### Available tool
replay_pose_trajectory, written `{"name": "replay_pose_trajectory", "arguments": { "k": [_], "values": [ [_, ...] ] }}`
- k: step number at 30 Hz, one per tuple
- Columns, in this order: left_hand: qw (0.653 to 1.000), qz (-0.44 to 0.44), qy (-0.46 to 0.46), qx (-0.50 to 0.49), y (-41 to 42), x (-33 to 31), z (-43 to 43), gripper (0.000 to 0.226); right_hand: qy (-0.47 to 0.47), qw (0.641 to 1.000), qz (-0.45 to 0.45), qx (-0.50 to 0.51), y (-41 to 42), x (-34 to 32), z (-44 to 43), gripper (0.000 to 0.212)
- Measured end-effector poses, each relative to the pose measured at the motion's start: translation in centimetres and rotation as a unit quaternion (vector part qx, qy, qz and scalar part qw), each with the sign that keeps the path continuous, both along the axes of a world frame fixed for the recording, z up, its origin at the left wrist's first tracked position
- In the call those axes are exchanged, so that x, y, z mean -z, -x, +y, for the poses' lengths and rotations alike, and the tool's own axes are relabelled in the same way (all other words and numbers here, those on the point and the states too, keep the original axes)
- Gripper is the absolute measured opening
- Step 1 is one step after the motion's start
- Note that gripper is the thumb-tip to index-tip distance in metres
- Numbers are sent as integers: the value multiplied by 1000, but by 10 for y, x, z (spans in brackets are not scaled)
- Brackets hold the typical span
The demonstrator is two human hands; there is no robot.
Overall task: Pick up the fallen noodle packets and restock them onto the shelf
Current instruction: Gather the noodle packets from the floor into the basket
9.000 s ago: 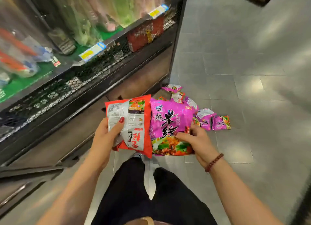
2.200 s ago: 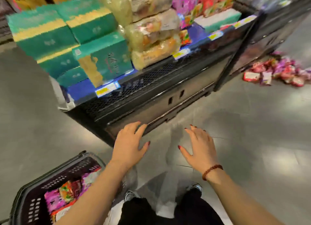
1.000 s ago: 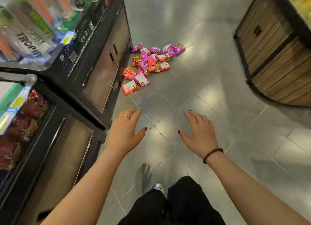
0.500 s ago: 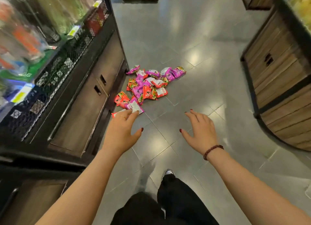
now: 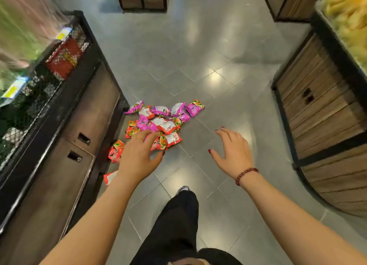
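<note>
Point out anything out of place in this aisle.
Pink and red noodle packets lie scattered on the floor beside the shelf base, not on a shelf. Two red packets lie apart, by the base. The left hand and right hand are open and empty.

Noodle packets (image 5: 158, 124): loose overlapping heap on the floor (image 5: 198, 56), wrappers magenta and red-orange, several showing white panels. Heap sits just off the end corner of the shelf (image 5: 85, 114). Two red strays (image 5: 115, 150) lie apart from it, against the shelf base. Shelf: black frame, mesh front, brown lower panels.
</note>
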State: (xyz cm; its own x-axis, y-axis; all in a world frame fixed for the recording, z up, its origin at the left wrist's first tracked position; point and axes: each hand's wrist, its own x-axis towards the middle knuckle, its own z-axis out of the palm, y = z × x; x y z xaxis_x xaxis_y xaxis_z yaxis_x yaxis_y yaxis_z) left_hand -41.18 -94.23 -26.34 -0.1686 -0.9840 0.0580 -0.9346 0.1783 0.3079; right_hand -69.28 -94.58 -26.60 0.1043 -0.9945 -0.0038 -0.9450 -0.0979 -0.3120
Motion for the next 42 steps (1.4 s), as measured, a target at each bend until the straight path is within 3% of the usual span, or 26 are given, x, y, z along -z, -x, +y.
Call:
{"name": "replay_pose_trajectory", "arguments": {
  "k": [12,21,26,31,42],
  "values": [
    [1000,-7,-18,20,82,-1,-252,61,-38,999,0,18,79,7,-232,60],
    [998,-2,-41,-57,145,9,-378,59,-100,994,7,-49,142,22,-405,61],
    [992,-15,-70,-109,139,17,-434,59,-92,992,-24,-83,139,37,-481,57],
    [988,-9,-90,-123,120,40,-508,60,-141,984,25,-108,121,54,-563,59],
    [972,14,-145,-183,83,95,-634,58,-248,964,-43,-81,88,95,-705,52]
  ]
}}
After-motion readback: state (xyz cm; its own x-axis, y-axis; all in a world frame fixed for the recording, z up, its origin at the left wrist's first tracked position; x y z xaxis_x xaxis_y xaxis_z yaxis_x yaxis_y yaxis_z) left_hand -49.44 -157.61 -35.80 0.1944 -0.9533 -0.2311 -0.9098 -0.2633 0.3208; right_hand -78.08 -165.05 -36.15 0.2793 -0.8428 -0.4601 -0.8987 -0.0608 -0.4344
